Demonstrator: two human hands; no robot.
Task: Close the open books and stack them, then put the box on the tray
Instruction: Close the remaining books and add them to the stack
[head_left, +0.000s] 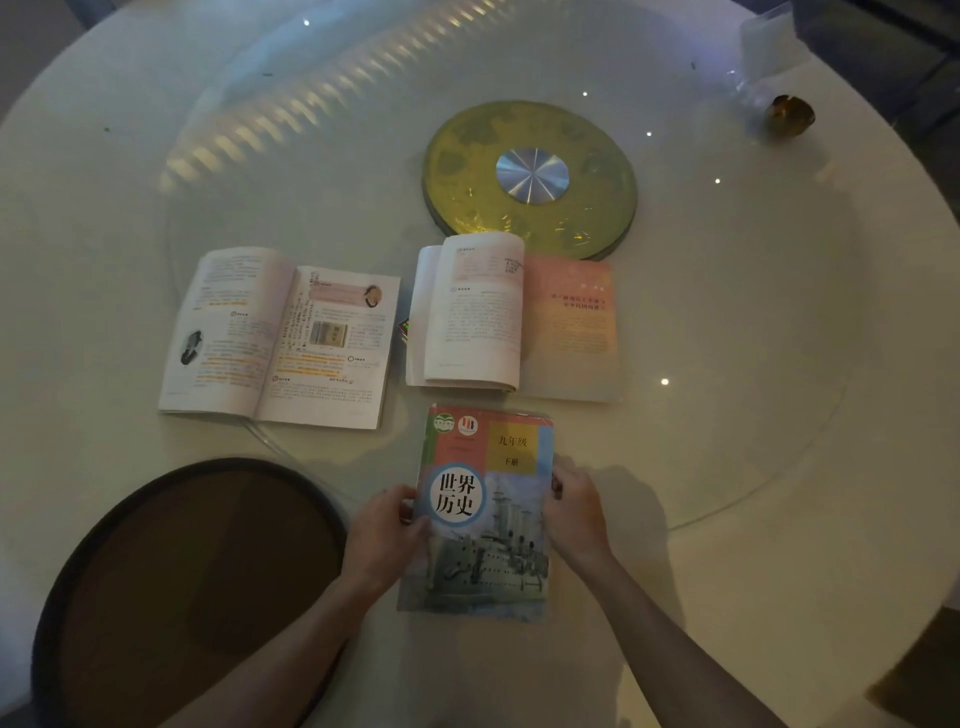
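Note:
A closed history textbook (480, 519) with a warship on its cover lies near the table's front edge. My left hand (384, 535) grips its left edge and my right hand (574, 512) grips its right edge. Farther back lie two open books: one flat with illustrated pages (280, 338) on the left, one with pages curling up and a pink page showing (514, 322) on the right. A small colourful box (403, 328) peeks out between them, mostly hidden. A round dark tray (104, 545) sits at the front left.
A yellow-green turntable hub with a silver centre (530, 179) sits mid-table under a glass lazy Susan (779, 364). At the far right stand a small brass object (789, 115) and a clear packet (763, 47). The white round table (857, 493) curves away on all sides.

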